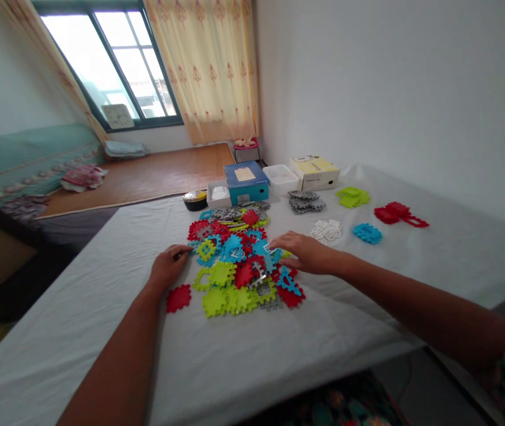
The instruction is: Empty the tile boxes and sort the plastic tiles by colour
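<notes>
A mixed heap of notched plastic building tiles lies on the white-covered table, with lime green tiles [230,299], red tiles [244,274], blue tiles [233,247] and grey ones. At its left edge is my left hand [169,267], fingers curled and tips together beside a blue tile; whatever they may pinch is hidden. My right hand [306,253] reaches over the heap's right side, thumb and fingers apart. Close to its fingertips is a small white lattice piece [267,247]. A single red square tile [178,298] lies near my left wrist.
Sorted groups lie to the right: grey tiles [306,202], white lattice pieces [326,230], green tiles [352,197], blue tiles [368,233] and red tiles [394,213]. Behind stand a blue box [246,183], a white tub [281,179], a yellow-topped box [315,171] and a round black tin [195,200].
</notes>
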Demonstrator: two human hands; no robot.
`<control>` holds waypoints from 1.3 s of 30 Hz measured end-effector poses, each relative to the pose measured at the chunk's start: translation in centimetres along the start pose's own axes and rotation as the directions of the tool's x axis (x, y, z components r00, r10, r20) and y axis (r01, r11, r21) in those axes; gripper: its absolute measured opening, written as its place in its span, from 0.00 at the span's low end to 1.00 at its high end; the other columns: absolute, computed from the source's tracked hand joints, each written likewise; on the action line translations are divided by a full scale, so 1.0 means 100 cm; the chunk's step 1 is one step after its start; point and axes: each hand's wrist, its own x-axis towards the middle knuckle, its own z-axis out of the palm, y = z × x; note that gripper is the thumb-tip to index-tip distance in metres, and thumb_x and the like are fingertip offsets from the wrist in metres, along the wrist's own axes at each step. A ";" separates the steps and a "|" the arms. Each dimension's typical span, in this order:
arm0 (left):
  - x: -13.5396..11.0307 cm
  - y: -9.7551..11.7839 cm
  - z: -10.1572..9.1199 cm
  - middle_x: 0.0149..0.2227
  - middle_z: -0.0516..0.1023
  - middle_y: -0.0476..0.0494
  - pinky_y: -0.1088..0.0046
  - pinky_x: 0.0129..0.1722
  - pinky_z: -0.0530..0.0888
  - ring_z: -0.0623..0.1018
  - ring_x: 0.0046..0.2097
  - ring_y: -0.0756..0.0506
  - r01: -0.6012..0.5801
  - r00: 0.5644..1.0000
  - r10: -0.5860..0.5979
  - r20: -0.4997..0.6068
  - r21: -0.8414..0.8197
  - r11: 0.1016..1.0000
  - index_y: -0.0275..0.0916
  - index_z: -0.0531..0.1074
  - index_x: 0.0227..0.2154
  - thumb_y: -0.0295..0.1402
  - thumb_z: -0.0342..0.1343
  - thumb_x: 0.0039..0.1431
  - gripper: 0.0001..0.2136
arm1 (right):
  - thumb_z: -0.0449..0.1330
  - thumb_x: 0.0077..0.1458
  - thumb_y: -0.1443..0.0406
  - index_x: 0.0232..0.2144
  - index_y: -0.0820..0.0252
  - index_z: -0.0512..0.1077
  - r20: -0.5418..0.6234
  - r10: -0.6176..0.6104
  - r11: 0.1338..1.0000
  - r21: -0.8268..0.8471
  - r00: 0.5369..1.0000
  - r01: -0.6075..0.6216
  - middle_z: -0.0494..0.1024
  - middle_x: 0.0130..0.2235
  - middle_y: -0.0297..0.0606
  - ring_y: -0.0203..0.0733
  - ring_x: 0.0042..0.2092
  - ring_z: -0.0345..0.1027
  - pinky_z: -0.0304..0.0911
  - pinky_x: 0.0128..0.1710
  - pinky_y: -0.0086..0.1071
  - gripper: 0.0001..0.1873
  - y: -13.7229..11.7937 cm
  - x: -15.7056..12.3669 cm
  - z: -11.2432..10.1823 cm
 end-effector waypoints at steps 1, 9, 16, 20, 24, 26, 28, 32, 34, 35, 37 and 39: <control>0.000 0.000 0.000 0.43 0.80 0.44 0.69 0.47 0.73 0.78 0.44 0.43 0.001 1.000 -0.001 0.000 -0.005 1.000 0.43 0.78 0.38 0.40 0.48 0.54 0.16 | 0.65 0.52 0.64 0.51 0.54 0.72 0.023 -0.026 1.000 0.002 0.999 0.026 0.76 0.51 0.42 0.49 0.52 0.67 0.64 0.53 0.45 0.22 0.001 0.008 0.004; -0.001 -0.001 0.002 0.43 0.80 0.44 0.69 0.47 0.73 0.78 0.44 0.44 0.017 1.000 -0.017 0.001 -0.045 0.999 0.42 0.78 0.39 0.38 0.48 0.53 0.16 | 0.67 0.47 0.65 0.56 0.57 0.68 -0.006 -0.015 0.999 0.032 1.000 0.015 0.76 0.50 0.44 0.49 0.51 0.67 0.64 0.52 0.44 0.32 0.011 0.018 0.035; -0.002 0.000 0.002 0.43 0.80 0.44 0.69 0.47 0.73 0.78 0.44 0.44 0.024 1.000 -0.024 0.002 -0.048 0.999 0.42 0.78 0.38 0.38 0.49 0.53 0.15 | 0.64 0.49 0.65 0.59 0.56 0.63 -0.122 0.067 0.987 0.156 0.990 -0.048 0.78 0.48 0.42 0.47 0.49 0.68 0.64 0.51 0.44 0.34 0.026 0.005 0.022; -0.003 0.001 0.003 0.42 0.80 0.45 0.68 0.46 0.73 0.78 0.42 0.44 0.025 1.000 -0.026 -0.011 -0.053 0.998 0.42 0.79 0.37 0.38 0.49 0.53 0.15 | 0.63 0.51 0.60 0.57 0.54 0.65 -0.188 0.269 0.944 0.249 0.945 -0.219 0.77 0.50 0.42 0.45 0.45 0.72 0.69 0.44 0.40 0.30 0.047 -0.003 0.006; -0.004 0.001 0.003 0.41 0.80 0.45 0.68 0.46 0.73 0.78 0.42 0.44 0.028 0.999 -0.030 -0.020 -0.068 0.997 0.42 0.79 0.37 0.38 0.49 0.53 0.15 | 0.63 0.52 0.56 0.53 0.56 0.70 -0.098 0.361 0.897 0.309 0.928 -0.316 0.77 0.50 0.42 0.44 0.45 0.73 0.70 0.41 0.37 0.26 0.067 -0.014 -0.004; -0.004 0.000 0.004 0.42 0.80 0.45 0.69 0.46 0.73 0.78 0.41 0.45 0.026 0.999 -0.028 -0.021 -0.073 0.997 0.42 0.79 0.37 0.38 0.50 0.53 0.15 | 0.63 0.52 0.54 0.50 0.55 0.73 -0.003 0.322 0.909 0.282 0.947 -0.308 0.78 0.48 0.41 0.45 0.45 0.73 0.70 0.41 0.37 0.24 0.069 -0.017 -0.004; -0.004 0.000 0.004 0.42 0.80 0.45 0.69 0.46 0.73 0.78 0.41 0.45 0.025 0.999 -0.026 -0.021 -0.071 0.997 0.42 0.79 0.37 0.38 0.49 0.53 0.15 | 0.63 0.52 0.53 0.46 0.54 0.75 0.054 0.277 0.931 0.231 0.959 -0.282 0.79 0.45 0.39 0.45 0.45 0.73 0.69 0.42 0.37 0.21 0.066 -0.017 -0.002; -0.003 0.000 0.003 0.42 0.80 0.45 0.69 0.46 0.73 0.78 0.42 0.45 0.026 0.999 -0.027 -0.022 -0.054 0.998 0.42 0.79 0.37 0.38 0.49 0.53 0.15 | 0.60 0.56 0.55 0.45 0.55 0.76 -0.025 0.241 0.963 0.128 0.970 -0.236 0.80 0.43 0.40 0.45 0.44 0.73 0.67 0.46 0.40 0.17 0.059 -0.014 0.000; -0.003 0.001 0.002 0.43 0.80 0.45 0.69 0.46 0.73 0.78 0.42 0.45 0.027 0.999 -0.027 -0.018 -0.045 0.999 0.42 0.79 0.37 0.38 0.49 0.53 0.15 | 0.60 0.56 0.56 0.46 0.56 0.75 -0.025 0.253 0.962 0.108 0.967 -0.249 0.80 0.43 0.41 0.45 0.43 0.73 0.67 0.46 0.39 0.17 0.061 -0.015 -0.002; -0.003 0.001 0.002 0.43 0.80 0.45 0.69 0.46 0.73 0.78 0.42 0.45 0.025 1.000 -0.026 -0.017 -0.042 0.999 0.42 0.79 0.37 0.39 0.49 0.54 0.15 | 0.61 0.55 0.56 0.47 0.56 0.74 0.003 0.267 0.958 0.109 0.964 -0.266 0.79 0.44 0.41 0.44 0.42 0.73 0.67 0.45 0.39 0.18 0.063 -0.017 -0.003; -0.003 0.001 0.002 0.43 0.80 0.45 0.70 0.46 0.73 0.78 0.42 0.45 0.019 1.000 -0.020 -0.017 -0.035 0.999 0.42 0.79 0.37 0.39 0.49 0.54 0.15 | 0.66 0.50 0.56 0.48 0.57 0.73 0.092 0.284 0.950 0.107 0.954 -0.293 0.78 0.46 0.43 0.44 0.42 0.73 0.68 0.43 0.38 0.23 0.067 -0.021 -0.005; -0.002 0.001 0.002 0.42 0.80 0.45 0.69 0.47 0.73 0.78 0.43 0.44 0.014 1.000 -0.014 -0.019 -0.032 0.999 0.42 0.79 0.37 0.39 0.49 0.53 0.16 | 0.69 0.44 0.57 0.49 0.59 0.73 0.171 0.271 0.954 0.085 0.947 -0.288 0.77 0.47 0.44 0.45 0.42 0.72 0.68 0.44 0.37 0.29 0.071 -0.025 -0.006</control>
